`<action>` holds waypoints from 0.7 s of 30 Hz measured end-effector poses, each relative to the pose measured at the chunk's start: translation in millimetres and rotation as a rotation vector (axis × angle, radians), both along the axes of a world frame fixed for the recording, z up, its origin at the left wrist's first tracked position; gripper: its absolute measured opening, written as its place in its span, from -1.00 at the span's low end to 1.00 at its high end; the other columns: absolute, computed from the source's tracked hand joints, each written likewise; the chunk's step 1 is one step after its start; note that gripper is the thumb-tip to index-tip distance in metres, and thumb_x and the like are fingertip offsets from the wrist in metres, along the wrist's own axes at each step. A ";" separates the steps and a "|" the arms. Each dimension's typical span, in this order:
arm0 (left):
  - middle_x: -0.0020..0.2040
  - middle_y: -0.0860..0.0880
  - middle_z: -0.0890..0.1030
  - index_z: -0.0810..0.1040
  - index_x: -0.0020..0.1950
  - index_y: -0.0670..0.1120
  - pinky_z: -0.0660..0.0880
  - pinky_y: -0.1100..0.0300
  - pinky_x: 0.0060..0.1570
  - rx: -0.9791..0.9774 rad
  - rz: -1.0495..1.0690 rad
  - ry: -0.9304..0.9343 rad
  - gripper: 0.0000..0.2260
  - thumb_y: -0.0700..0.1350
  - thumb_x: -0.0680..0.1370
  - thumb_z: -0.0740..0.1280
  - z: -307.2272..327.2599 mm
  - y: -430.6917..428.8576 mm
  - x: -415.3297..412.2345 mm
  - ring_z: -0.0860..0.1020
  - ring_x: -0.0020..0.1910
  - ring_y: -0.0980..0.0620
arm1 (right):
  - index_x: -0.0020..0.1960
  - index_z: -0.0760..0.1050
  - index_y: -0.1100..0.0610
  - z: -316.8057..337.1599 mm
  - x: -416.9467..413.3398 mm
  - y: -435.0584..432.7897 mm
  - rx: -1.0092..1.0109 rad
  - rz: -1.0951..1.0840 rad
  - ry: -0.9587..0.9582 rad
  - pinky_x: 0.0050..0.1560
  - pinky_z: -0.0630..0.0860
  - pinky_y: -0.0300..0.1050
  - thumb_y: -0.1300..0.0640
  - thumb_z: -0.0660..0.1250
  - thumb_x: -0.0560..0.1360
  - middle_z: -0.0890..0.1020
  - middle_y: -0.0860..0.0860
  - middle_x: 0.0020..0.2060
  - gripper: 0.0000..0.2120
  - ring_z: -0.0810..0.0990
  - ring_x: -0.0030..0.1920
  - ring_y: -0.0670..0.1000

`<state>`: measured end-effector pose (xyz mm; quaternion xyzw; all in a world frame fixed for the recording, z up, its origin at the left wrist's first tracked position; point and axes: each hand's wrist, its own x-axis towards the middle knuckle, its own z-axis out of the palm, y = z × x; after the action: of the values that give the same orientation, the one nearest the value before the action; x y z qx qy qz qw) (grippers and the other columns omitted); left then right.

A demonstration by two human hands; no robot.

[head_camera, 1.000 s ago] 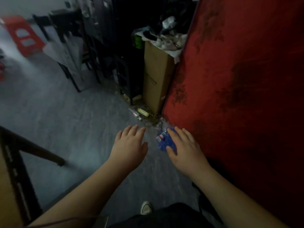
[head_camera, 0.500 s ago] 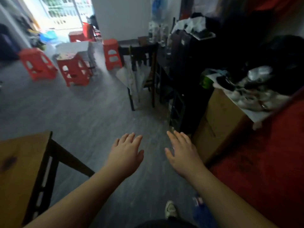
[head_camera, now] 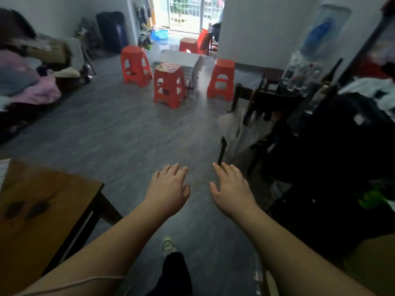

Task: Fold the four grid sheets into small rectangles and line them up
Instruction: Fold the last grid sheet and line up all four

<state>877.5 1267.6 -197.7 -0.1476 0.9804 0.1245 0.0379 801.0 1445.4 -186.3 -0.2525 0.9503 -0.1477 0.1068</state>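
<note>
Both arms are stretched forward over the grey floor [head_camera: 119, 133], palms down. The left hand [head_camera: 170, 188] and right hand [head_camera: 230, 189] sit side by side in the lower centre of the frame, near each other but apart. The fingers of both are straight and loosely together, thumbs held out, and they hold nothing. The wooden table [head_camera: 44, 212] occupies the lower left of the frame, well apart from both hands. No grid sheet can be identified with certainty. A pale lined edge [head_camera: 3, 170] at the far left, on the table's corner, may be one, but it is cropped too much to tell. Red plastic stools [head_camera: 168, 87] stand in the upper centre, and a shoe [head_camera: 168, 245] shows at the bottom. Judgement: folding has not begun. Risks: the view is aimed into the room and not at the table, so a reach to the left would be made half-blind and could crease a sheet or push it off the table edge. Paper lying at a corner slides easily.
</note>
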 end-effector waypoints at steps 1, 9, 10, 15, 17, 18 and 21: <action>0.62 -0.04 0.19 0.16 0.60 0.05 0.13 -0.07 0.54 -0.001 0.019 -0.002 -0.47 0.12 0.65 0.15 -2.4 -21.6 -18.7 0.13 0.59 -0.09 | 0.65 -0.01 -0.04 -2.7 -20.8 -23.2 0.008 0.015 -0.003 0.57 0.06 0.09 -0.16 0.08 0.66 0.09 0.00 0.63 -0.38 -0.03 0.62 0.07; 0.62 -0.10 0.16 0.14 0.61 0.01 0.14 -0.11 0.52 0.006 0.159 -0.093 -0.45 0.12 0.64 0.14 -9.1 -187.7 -143.4 0.13 0.58 -0.15 | 0.65 0.00 -0.02 -8.4 -159.3 -197.0 0.072 0.141 -0.053 0.56 0.09 0.11 -0.15 0.08 0.66 0.11 0.01 0.62 -0.38 -0.02 0.62 0.08; 0.62 -0.10 0.17 0.14 0.61 0.01 0.14 -0.11 0.52 0.002 0.176 -0.102 -0.45 0.12 0.64 0.14 -8.4 -203.7 -154.4 0.14 0.58 -0.15 | 0.65 0.00 -0.02 -8.2 -173.7 -213.9 0.071 0.157 -0.052 0.55 0.09 0.11 -0.15 0.07 0.66 0.11 0.02 0.62 -0.38 -0.01 0.62 0.09; 0.61 -0.09 0.20 0.17 0.59 0.01 0.16 -0.10 0.51 0.002 0.278 -0.117 -0.47 0.11 0.64 0.14 -8.1 -274.2 -200.8 0.16 0.57 -0.14 | 0.65 0.02 -0.02 -8.9 -242.4 -293.5 0.044 0.241 -0.069 0.55 0.10 0.09 -0.14 0.09 0.66 0.13 0.03 0.62 -0.38 0.00 0.61 0.09; 0.61 -0.09 0.20 0.18 0.59 0.01 0.16 -0.09 0.50 -0.004 0.335 -0.117 -0.47 0.11 0.64 0.14 -11.4 -303.3 -219.2 0.16 0.57 -0.14 | 0.65 0.03 -0.01 -14.9 -268.7 -327.1 0.022 0.303 -0.064 0.56 0.10 0.08 -0.14 0.11 0.66 0.15 0.04 0.61 -0.38 0.01 0.61 0.10; 0.60 -0.09 0.21 0.18 0.59 0.01 0.17 -0.08 0.49 -0.007 0.366 -0.114 -0.47 0.11 0.64 0.15 -12.4 -318.1 -228.6 0.17 0.57 -0.14 | 0.64 0.04 -0.01 -17.7 -281.1 -344.6 0.009 0.340 -0.063 0.56 0.09 0.07 -0.14 0.11 0.66 0.15 0.04 0.61 -0.38 0.01 0.61 0.10; 0.60 -0.09 0.22 0.18 0.59 0.01 0.19 -0.08 0.50 -0.026 0.475 -0.095 -0.46 0.12 0.63 0.16 -15.6 -362.3 -257.0 0.18 0.56 -0.13 | 0.64 0.05 -0.02 -23.4 -319.2 -403.0 -0.032 0.468 -0.061 0.57 0.06 0.05 -0.14 0.13 0.65 0.15 0.03 0.61 -0.38 0.01 0.61 0.09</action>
<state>620.6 905.3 -213.3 -0.3802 0.9168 0.1104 0.0517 481.9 1042.4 -209.7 -0.4630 0.8597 -0.1417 0.1626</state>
